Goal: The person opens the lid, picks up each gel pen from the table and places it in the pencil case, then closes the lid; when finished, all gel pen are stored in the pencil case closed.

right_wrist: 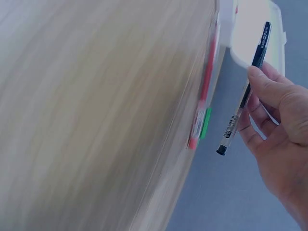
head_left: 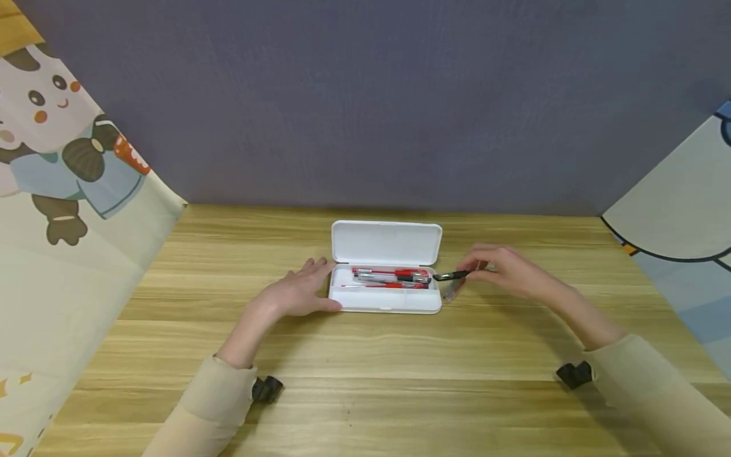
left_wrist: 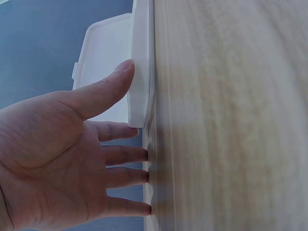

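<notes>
A white pencil case (head_left: 384,301) lies on the table with its lid (head_left: 386,243) raised at the back. Inside it are several pens (head_left: 394,273) with red and black parts. My left hand (head_left: 299,289) is at the case's left end, its thumb touching the front corner and its other fingers spread straight. Beyond the right end, my right hand (head_left: 502,270) pinches a black gel pen (right_wrist: 245,91) with a clear barrel, its tip pointing at the case. In the right wrist view a red pen (right_wrist: 207,79) lies beside the case on the table.
A small green item (right_wrist: 206,122) is next to the red pen. A clear, pen-like thing (head_left: 454,290) rests on the wood below my right fingers. The wooden table (head_left: 377,381) ends at a dark grey-blue panel (head_left: 388,114), with patterned side panels left and right.
</notes>
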